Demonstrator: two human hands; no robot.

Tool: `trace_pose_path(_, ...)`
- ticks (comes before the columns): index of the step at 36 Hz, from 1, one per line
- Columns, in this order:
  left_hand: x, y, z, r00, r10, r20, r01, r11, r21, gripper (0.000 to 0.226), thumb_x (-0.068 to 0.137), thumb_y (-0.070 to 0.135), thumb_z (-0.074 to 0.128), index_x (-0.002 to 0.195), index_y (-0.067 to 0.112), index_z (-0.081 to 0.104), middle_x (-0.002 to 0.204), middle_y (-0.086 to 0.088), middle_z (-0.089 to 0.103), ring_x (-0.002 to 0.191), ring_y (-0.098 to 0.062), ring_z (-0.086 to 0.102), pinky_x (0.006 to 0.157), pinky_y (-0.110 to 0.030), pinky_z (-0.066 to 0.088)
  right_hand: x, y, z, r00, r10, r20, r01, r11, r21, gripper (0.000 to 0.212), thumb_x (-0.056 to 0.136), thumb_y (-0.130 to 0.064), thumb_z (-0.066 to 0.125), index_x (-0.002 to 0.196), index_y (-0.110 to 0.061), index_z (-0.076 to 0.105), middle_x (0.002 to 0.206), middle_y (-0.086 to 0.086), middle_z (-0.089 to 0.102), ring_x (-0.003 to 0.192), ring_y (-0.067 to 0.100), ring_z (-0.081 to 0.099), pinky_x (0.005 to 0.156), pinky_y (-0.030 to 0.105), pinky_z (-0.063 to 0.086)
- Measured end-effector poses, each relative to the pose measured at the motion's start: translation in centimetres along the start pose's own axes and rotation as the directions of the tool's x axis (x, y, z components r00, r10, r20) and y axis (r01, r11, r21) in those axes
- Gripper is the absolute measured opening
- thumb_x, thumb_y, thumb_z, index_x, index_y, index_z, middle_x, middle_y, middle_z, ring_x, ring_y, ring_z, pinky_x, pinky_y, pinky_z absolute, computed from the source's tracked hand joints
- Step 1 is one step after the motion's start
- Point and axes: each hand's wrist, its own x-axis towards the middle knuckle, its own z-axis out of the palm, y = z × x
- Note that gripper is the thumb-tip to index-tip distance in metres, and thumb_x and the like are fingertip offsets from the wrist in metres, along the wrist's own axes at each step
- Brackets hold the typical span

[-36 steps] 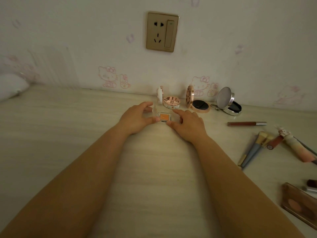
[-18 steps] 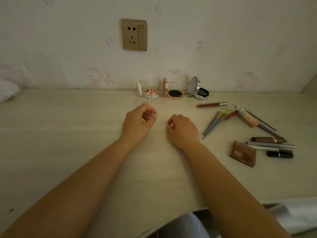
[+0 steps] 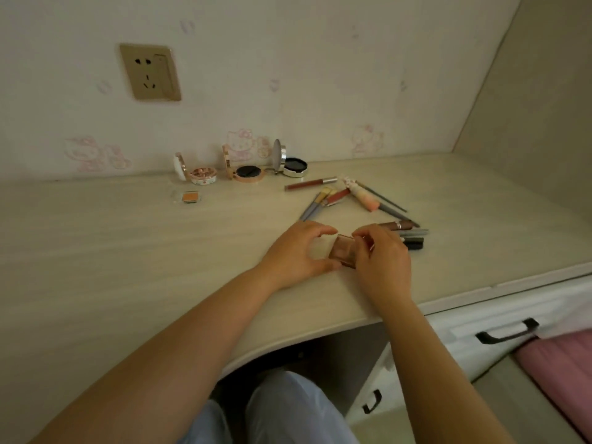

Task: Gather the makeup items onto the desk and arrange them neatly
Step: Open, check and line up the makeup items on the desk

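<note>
Palette (image 3: 344, 253): brown, flat, near the desk's (image 3: 128, 267) front edge, toward its right end; both hands are on it, which suggests it is the next item to be moved or squared up.
Left hand (image 3: 296, 253): thumb and fingers curved round the palette's left side, thumb at the near corner and a fingertip at the far one; a steadying hold, likely so the case does not slide.
Right hand (image 3: 381, 256): fingers curled over the palette's right side and pinching it; whether it is lifting or opening the lid cannot be told.
Compacts (image 3: 248, 169): three open, lids upright, in a row along the back edge by the wall; these look already arranged.
Orange pan (image 3: 189, 197): small clear case just in front of the left compact, starting a second row.
Loose sticks (image 3: 368, 200): brushes, lip tubes and pencils crossed at odd angles between the row and the palette; not yet sorted.
Dark tubes (image 3: 411, 238): lying just right of the right hand, roughly parallel, close to the palette.
Progress: judged partway, since everything is on the desk but only the back row is tidy.
Risk: the palette sits close to the front edge, so a slip could send it off.
</note>
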Motion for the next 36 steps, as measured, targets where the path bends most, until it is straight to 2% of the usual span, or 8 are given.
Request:
trace_pose_path(3, 1.0, 0.9, 0.9, 0.997, 0.021, 0.07, -0.026, 0.996, 0.085, 0.077, 0.071, 0.048, 0.075, 0.137, 0.024, 0.043, 0.14, 0.004, 0.046, 0.129, -0.013, 0.037, 0.106, -0.028, 0.03, 0.4, 1.5, -0.6, 0.993, 0.093, 0.065, -0.095, 0.995, 0.018, 0.021, 0.093, -0.016, 0.049, 0.104, -0.02, 0.066, 0.105, 0.001, 0.065, 0.096, 0.018, 0.057, 0.077, 0.027, 0.044)
trace_pose_path(8, 2.3, 1.4, 1.7, 0.992, -0.007, 0.125, -0.008, 0.993, 0.121, 0.078, 0.072, 0.048, 0.073, 0.139, 0.026, 0.04, 0.137, 0.003, 0.049, 0.126, -0.016, 0.041, 0.105, -0.037, 0.036, 0.5, 1.8, -1.1, 0.97, 0.195, 0.144, -0.219, 0.961, 0.17, 0.023, 0.095, -0.016, 0.045, 0.106, -0.021, 0.065, 0.1, -0.004, 0.063, 0.088, 0.011, 0.055, 0.075, 0.024, 0.043)
trace_pose_path(14, 2.1, 1.2, 1.8, 0.998, -0.042, 0.045, 0.041, 0.999, 0.016, 0.077, 0.065, 0.045, 0.08, 0.133, 0.027, 0.047, 0.13, 0.006, 0.052, 0.118, -0.009, 0.047, 0.098, -0.026, 0.038, 0.7, 1.6, -0.9, 0.958, 0.206, 0.2, -0.24, 0.956, 0.167, 0.021, 0.096, -0.019, 0.047, 0.108, -0.024, 0.063, 0.1, -0.005, 0.064, 0.09, 0.011, 0.058, 0.075, 0.025, 0.047)
trace_pose_path(18, 1.3, 1.1, 0.6, 0.995, -0.069, -0.072, 0.061, 0.993, -0.102, 0.071, 0.067, 0.037, 0.081, 0.13, 0.026, 0.05, 0.129, 0.007, 0.053, 0.115, -0.007, 0.049, 0.094, -0.022, 0.038, 0.8, 0.7, -1.0, 0.952, 0.208, 0.225, -0.281, 0.887, 0.367, 0.019, 0.095, -0.02, 0.05, 0.113, -0.024, 0.057, 0.089, -0.009, 0.059, 0.078, 0.002, 0.055, 0.062, 0.013, 0.039)
trace_pose_path(24, -0.9, -0.6, -2.4, 0.961, -0.136, -0.242, 0.057, 0.95, -0.308, 0.067, 0.066, 0.028, 0.082, 0.126, 0.032, 0.052, 0.117, 0.013, 0.053, 0.107, 0.001, 0.05, 0.086, -0.017, 0.043, 1.2, -3.2, 1.1, 0.936, 0.121, 0.332, -0.299, 0.773, 0.559, 0.019, 0.097, -0.02, 0.046, 0.11, -0.019, 0.061, 0.086, -0.007, 0.063, 0.07, 0.005, 0.058, 0.058, 0.013, 0.046)
trace_pose_path(28, -2.8, -2.4, -4.8, 0.933, -0.206, -0.295, 0.083, 0.921, -0.381, 0.069, 0.067, 0.024, 0.082, 0.127, 0.035, 0.05, 0.117, 0.016, 0.053, 0.105, 0.013, 0.048, 0.079, -0.016, 0.049, 1.1, -6.6, 3.0, 0.91, 0.048, 0.412, -0.328, 0.691, 0.645, 0.022, 0.098, -0.019, 0.043, 0.098, -0.018, 0.065, 0.082, -0.001, 0.065, 0.072, 0.012, 0.058, 0.065, 0.025, 0.049)
trace_pose_path(32, -4.8, -4.5, -7.1, 0.906, -0.257, -0.337, 0.101, 0.903, -0.418, 0.07, 0.066, 0.02, 0.082, 0.127, 0.034, 0.049, 0.123, 0.016, 0.053, 0.11, 0.01, 0.05, 0.081, -0.023, 0.053, 0.9, -10.1, 5.1, 0.85, -0.027, 0.527, -0.402, 0.613, 0.68, 0.026, 0.098, -0.02, 0.041, 0.091, -0.019, 0.066, 0.085, 0.002, 0.068, 0.074, 0.013, 0.062, 0.067, 0.026, 0.051)
trace_pose_path(36, -6.7, -6.5, -9.2, 0.879, -0.298, -0.372, 0.129, 0.9, -0.415, 0.068, 0.066, 0.02, 0.083, 0.125, 0.033, 0.051, 0.122, 0.017, 0.053, 0.11, 0.007, 0.053, 0.081, -0.026, 0.054, 1.0, -13.0, 7.3, 0.79, -0.113, 0.603, -0.415, 0.625, 0.661, 0.026, 0.098, -0.021, 0.042, 0.089, -0.017, 0.066, 0.087, 0.004, 0.068, 0.078, 0.016, 0.064, 0.077, 0.034, 0.054)
